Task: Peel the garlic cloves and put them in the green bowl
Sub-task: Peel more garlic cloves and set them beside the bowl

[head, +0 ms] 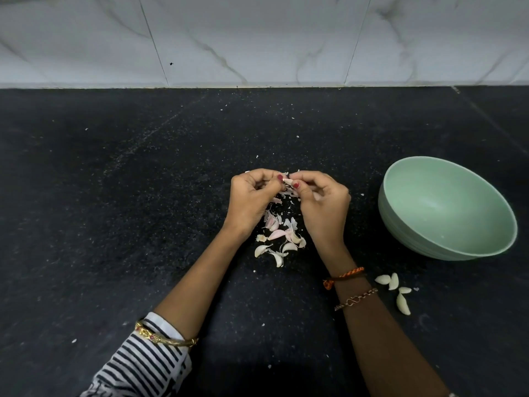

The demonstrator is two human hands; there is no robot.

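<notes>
Both the left hand [252, 196] and right hand [320, 202] pinch one clove [287, 181] over the peels [279, 233], left of the empty bowl [458, 247]; slippery, it might drop into them.

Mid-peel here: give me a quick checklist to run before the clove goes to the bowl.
1. Clove held: ok, left hand and right hand both pinch the garlic clove.
2. Clove fully peeled: cannot tell, fingers hide most of it.
3. Green bowl upright and open: ok.
4. Peeled cloves in bowl: not ok, four peeled cloves lie on the counter beside it.
5. Skin pile apart from peeled cloves: ok.
</notes>
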